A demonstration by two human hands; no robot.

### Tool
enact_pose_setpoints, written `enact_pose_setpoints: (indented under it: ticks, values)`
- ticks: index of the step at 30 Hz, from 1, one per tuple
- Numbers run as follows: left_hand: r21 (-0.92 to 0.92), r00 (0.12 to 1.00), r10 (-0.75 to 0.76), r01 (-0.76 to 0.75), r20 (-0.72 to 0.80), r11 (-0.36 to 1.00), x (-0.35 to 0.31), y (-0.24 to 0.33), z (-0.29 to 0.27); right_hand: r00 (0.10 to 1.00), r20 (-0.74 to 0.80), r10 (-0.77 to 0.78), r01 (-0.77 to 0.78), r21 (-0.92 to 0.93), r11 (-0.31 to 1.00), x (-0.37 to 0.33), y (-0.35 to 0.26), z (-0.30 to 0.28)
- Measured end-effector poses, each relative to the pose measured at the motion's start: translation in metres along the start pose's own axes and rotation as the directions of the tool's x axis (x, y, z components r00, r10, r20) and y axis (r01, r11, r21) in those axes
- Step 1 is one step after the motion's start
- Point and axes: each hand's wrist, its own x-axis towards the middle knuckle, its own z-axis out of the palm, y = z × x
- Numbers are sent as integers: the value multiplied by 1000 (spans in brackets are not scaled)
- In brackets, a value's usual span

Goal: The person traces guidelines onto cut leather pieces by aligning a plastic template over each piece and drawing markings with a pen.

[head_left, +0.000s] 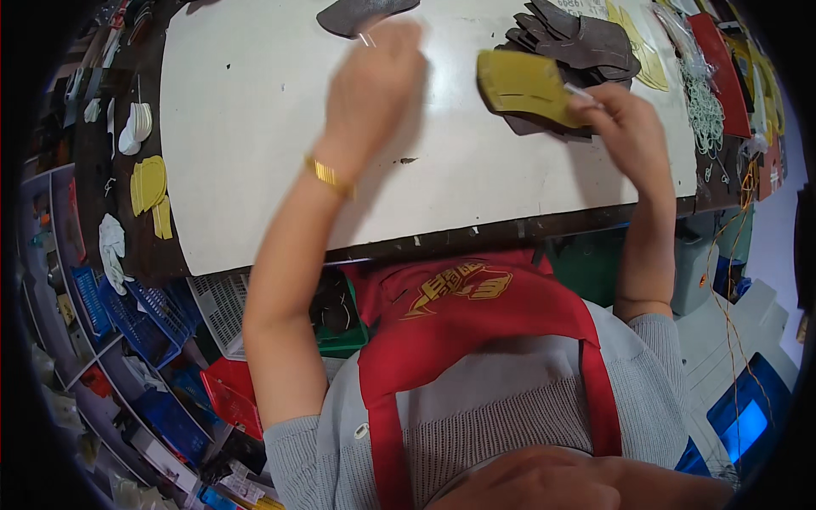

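Observation:
My right hand (626, 132) is closed at the right end of a curved yellow template (523, 83). A slim whitish pen-like stick (586, 95) shows between its fingers. The template, with short slots in it, lies over or just above dark brown cut pieces (586, 41), which are heaped at the far right of the table. My left hand (374, 89), with a gold bracelet on the wrist, is smeared by motion. It is over the white board, just below a dark curved piece (357, 15) at the far edge; whether its fingers touch that piece is unclear.
The white board (246, 153) covers most of the table. More yellow templates lie at the left edge (150, 183) and far right (642, 51). White thread spools (136, 127) stand at left; a pale tangle of string (704, 110) lies at right. Baskets (144, 314) and shelves fill the lower left.

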Motion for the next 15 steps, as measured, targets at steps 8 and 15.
enact_pose_setpoints:
  ticks: [8,15]
  values:
    - [211,963,-220,185,154,960,-5,-67,8,987,-120,108,-53,392,919,-8,-3,2]
    - [-11,998,39,-38,51,999,-63,34,-55,967,-253,-2,165,623,765,-10,-32,29]
